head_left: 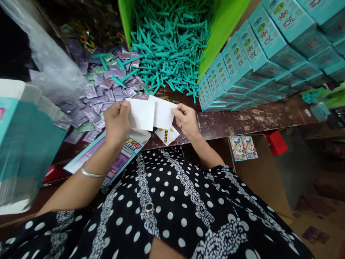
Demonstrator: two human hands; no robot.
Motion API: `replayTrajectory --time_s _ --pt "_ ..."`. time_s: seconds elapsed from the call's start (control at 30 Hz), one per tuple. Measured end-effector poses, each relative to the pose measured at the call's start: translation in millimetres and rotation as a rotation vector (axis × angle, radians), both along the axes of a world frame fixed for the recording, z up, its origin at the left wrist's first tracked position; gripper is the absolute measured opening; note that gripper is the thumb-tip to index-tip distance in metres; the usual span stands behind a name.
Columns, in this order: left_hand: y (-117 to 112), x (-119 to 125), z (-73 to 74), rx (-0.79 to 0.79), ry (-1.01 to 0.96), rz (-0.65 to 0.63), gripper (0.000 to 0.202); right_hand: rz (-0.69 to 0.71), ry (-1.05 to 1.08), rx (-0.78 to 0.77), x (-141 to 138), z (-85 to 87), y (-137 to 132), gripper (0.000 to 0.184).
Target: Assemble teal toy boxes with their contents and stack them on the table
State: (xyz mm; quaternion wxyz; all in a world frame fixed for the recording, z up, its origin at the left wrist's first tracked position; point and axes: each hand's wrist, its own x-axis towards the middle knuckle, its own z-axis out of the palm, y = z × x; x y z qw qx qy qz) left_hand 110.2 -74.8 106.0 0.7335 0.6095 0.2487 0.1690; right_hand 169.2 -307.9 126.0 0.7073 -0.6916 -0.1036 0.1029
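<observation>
1. Left hand (117, 122): closed in a pinch, thumb on top, gripping the left edge of a white card (141, 114). There is a metal bangle on the wrist.
2. Right hand (186, 120): closed in a pinch on the right edge of a 2nd white card (165, 112). The 2 cards overlap midway between the hands, and the left one appears to lie on top.
3. Just below the right hand's fingertips is a printed card (167, 135) with yellow and black marks, half hidden by the white ones. Cannot tell whether it is held or resting on the table (242, 122) edge.
4. Under the left hand and wrist lies a flat printed carton blank (118, 160).
5. Beyond the left hand is a heap of purple sachets (97, 93). Beyond both hands is a green bin (223, 25) full of teal sticks (169, 39). Beyond and outboard of the right hand are rows of teal boxes (242, 68).
6. Step in hand, as judged: handling the 2 white cards against each other.
   - Grip at the outer edges only, with a light pinch, since thin stock likely creases easily.
   - Slide one card across the other rather than tugging.
   - Hold both above the blank, clear of stray sachets near the left hand.
   - Mind the printed card, which sits low and could slip off the table edge.
</observation>
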Motion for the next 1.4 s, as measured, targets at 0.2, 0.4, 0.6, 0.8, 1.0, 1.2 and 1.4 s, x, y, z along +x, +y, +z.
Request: replayTrajectory --time_s 0.2,0.4,0.6,0.8,1.0,1.2,1.4 --pt "19.8 -4.8 2.5 -0.152 -0.111 -0.089 0.033 -0.081 -0.002 -0.258 29.4 -18.6 -38.4 0.042" --pt "10.2 -24.7 14.0 0.071 -0.217 -0.085 0.040 -0.065 -0.210 -0.292 10.0 -7.3 -31.5 0.042" --pt "3.7 -12.3 4.0 0.269 -0.187 -0.053 0.051 0.257 -0.102 -0.172 -17.2 9.0 5.9 0.065" --pt "16.7 23.3 -16.5 0.427 -0.012 -0.220 0.030 -0.020 -0.103 -0.192 12.4 -11.0 -19.7 0.067" --pt "3.3 41.2 5.9 0.864 0.113 -0.510 0.051 -0.267 -0.087 -0.249 21.2 -18.1 -63.1 0.064" --pt "59.3 -58.4 22.9 1.189 0.354 -0.387 0.062 -0.083 -0.198 -0.378 3.1 -15.7 -47.4 0.054" --pt "101.4 -138.5 -4.5 1.156 0.563 -0.335 0.068 0.361 -0.216 -0.487 13.8 -33.5 31.4 0.038"
